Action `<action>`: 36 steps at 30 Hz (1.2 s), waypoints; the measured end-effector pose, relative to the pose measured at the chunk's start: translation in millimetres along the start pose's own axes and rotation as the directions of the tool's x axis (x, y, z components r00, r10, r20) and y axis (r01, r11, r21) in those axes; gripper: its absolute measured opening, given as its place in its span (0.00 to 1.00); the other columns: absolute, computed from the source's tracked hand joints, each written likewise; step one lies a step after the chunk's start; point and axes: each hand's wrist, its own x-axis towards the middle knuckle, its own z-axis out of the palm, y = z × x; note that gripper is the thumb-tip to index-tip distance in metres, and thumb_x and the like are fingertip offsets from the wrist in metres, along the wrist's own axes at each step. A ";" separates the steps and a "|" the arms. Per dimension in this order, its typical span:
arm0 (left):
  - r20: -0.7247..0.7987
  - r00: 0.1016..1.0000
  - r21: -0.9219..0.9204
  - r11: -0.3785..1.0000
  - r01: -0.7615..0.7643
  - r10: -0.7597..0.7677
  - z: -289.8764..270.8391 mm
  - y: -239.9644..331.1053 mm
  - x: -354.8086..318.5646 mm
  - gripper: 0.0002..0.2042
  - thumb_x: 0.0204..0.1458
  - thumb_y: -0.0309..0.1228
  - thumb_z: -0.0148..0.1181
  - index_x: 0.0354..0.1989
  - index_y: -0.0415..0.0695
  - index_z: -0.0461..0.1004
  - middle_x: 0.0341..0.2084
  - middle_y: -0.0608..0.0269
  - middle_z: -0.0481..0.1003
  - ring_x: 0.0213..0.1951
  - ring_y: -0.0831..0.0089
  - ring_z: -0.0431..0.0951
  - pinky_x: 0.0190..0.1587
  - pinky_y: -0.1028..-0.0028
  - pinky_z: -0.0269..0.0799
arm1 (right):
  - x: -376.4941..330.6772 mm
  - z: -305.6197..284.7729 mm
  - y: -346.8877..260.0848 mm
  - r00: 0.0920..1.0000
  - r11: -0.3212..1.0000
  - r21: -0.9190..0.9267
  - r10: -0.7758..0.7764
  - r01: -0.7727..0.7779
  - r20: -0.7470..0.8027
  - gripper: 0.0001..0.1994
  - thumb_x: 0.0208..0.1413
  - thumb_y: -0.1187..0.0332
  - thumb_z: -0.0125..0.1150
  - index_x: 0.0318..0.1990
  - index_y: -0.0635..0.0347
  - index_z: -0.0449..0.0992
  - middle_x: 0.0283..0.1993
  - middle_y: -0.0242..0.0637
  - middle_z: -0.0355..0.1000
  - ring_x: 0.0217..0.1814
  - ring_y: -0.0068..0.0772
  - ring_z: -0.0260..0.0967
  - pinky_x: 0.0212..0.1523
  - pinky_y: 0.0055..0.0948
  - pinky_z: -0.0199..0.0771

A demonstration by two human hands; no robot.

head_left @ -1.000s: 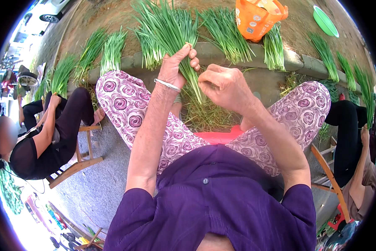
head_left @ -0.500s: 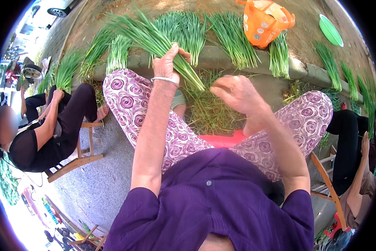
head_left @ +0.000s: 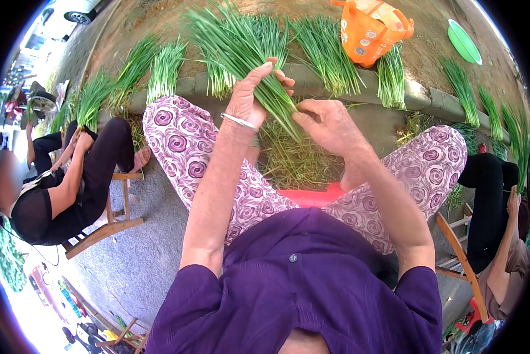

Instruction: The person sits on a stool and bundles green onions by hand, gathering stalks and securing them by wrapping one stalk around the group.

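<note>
My left hand [head_left: 254,97] is wrapped round a bunch of chives [head_left: 232,44], a bracelet on its wrist. The long green leaves point up and to the left, while the paler stem ends slant down to the right. My right hand [head_left: 331,127] is at those stem ends, thumb and forefinger pinched against the edge of the bunch. Exactly which stems they grip is hard to see. Below both hands, between my knees, lies a heap of loose yellow-green trimmings [head_left: 294,153].
Along the stone kerb [head_left: 312,82] lie several more chive bunches [head_left: 324,56]. An orange bag [head_left: 368,38] and a green basin [head_left: 464,41] stand beyond. A seated person [head_left: 46,194] works at left, another person [head_left: 506,259] at right. Something red [head_left: 306,196] shows under me.
My left hand has moved right with the chives, and the bunch now tilts more steeply. My right hand, apart from the stems before, now meets their edge with its fingertips.
</note>
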 end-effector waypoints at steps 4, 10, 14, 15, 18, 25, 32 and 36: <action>0.020 1.000 0.107 0.994 -0.025 0.023 1.8 5.3 -5.3 0.13 0.53 0.27 0.58 0.46 0.39 0.69 0.29 0.57 0.77 0.35 0.60 0.80 0.39 0.62 0.78 | -0.3 -7.6 -2.6 1.000 0.999 -0.045 -0.012 0.012 0.009 0.13 0.50 0.63 0.57 0.33 0.66 0.78 0.23 0.50 0.72 0.26 0.49 0.72 0.30 0.40 0.69; 0.021 0.998 0.319 0.945 -0.069 0.065 -0.6 10.0 -5.1 0.13 0.53 0.29 0.59 0.45 0.37 0.71 0.32 0.56 0.77 0.37 0.64 0.79 0.41 0.65 0.77 | -2.0 -14.9 -2.6 1.000 0.990 -0.138 -0.022 0.023 0.010 0.12 0.50 0.62 0.57 0.30 0.64 0.78 0.20 0.47 0.72 0.22 0.47 0.71 0.27 0.39 0.69; -0.004 0.999 0.289 0.956 -0.040 0.043 0.9 14.3 -5.9 0.12 0.53 0.29 0.60 0.43 0.37 0.72 0.32 0.56 0.77 0.35 0.67 0.79 0.39 0.69 0.77 | -2.0 -20.5 -1.7 1.000 0.989 -0.145 -0.020 0.022 0.015 0.13 0.50 0.61 0.58 0.31 0.63 0.78 0.19 0.45 0.71 0.21 0.45 0.70 0.27 0.38 0.69; -0.010 0.999 0.288 0.957 -0.038 0.042 1.2 15.5 -6.1 0.12 0.53 0.29 0.60 0.43 0.37 0.73 0.32 0.56 0.78 0.35 0.68 0.79 0.39 0.70 0.77 | -2.1 -22.1 -1.8 1.000 0.988 -0.150 -0.028 0.029 0.010 0.13 0.50 0.61 0.58 0.31 0.63 0.78 0.19 0.44 0.71 0.21 0.45 0.70 0.27 0.38 0.69; -0.016 0.998 0.346 0.937 -0.046 0.055 3.4 17.9 -9.3 0.11 0.52 0.29 0.60 0.42 0.38 0.74 0.32 0.56 0.78 0.34 0.71 0.79 0.37 0.73 0.76 | -2.3 -27.5 -2.5 0.999 0.982 -0.183 -0.047 0.046 -0.003 0.13 0.51 0.60 0.58 0.31 0.62 0.79 0.19 0.43 0.71 0.22 0.44 0.70 0.27 0.38 0.69; -0.018 0.992 0.403 0.909 -0.110 0.127 6.1 17.0 -10.3 0.10 0.50 0.28 0.63 0.39 0.39 0.75 0.31 0.55 0.79 0.33 0.72 0.79 0.35 0.74 0.76 | -2.3 -35.1 -5.4 0.999 0.969 -0.247 -0.038 0.031 -0.023 0.12 0.50 0.61 0.59 0.27 0.62 0.77 0.18 0.42 0.70 0.21 0.45 0.69 0.26 0.38 0.68; -0.034 0.980 0.454 0.877 -0.158 0.194 8.5 14.1 -11.1 0.09 0.49 0.28 0.64 0.37 0.39 0.74 0.28 0.54 0.79 0.31 0.70 0.79 0.32 0.72 0.78 | -2.0 -26.2 3.9 0.995 0.990 -0.128 -0.067 0.058 -0.071 0.10 0.49 0.64 0.60 0.32 0.62 0.76 0.21 0.41 0.71 0.24 0.44 0.70 0.28 0.38 0.68; -0.029 0.972 0.474 0.860 -0.191 0.232 7.3 12.7 -10.5 0.09 0.49 0.28 0.63 0.37 0.39 0.74 0.27 0.54 0.79 0.30 0.71 0.79 0.32 0.72 0.77 | -1.7 -22.2 3.6 0.998 0.986 -0.158 -0.053 0.046 -0.046 0.09 0.49 0.65 0.59 0.34 0.61 0.74 0.22 0.41 0.71 0.25 0.43 0.71 0.29 0.38 0.68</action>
